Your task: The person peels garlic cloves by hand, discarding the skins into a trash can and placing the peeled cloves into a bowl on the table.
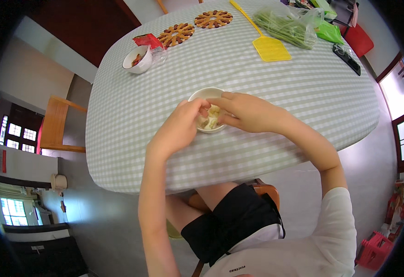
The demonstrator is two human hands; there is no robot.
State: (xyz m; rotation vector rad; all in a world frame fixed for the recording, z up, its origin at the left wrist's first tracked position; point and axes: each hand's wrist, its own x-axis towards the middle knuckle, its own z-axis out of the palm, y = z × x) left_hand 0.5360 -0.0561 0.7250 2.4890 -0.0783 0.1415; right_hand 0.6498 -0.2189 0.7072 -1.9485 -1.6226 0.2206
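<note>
Hands [248, 112] at white bowl [205, 93] | pale pieces [214, 112] inside (flyswatter [271, 49] beyond)

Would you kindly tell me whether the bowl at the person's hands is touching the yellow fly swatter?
Apart: the head view shows a bare stretch of checked tablecloth between the bowl and the yellow fly swatter.

We see an oval table [119, 124] under a green-and-white checked cloth [276, 150]. Taking its far edge as twelve, we find a white bowl [205, 92] near the centre, a second bowl [140, 68] and red packet [149, 40] at ten, brown round mats [183, 30] around eleven, a yellow swatter [272, 50] and bagged green stalks [289, 30] towards one, and a slim black object [348, 61] past two.
</note>
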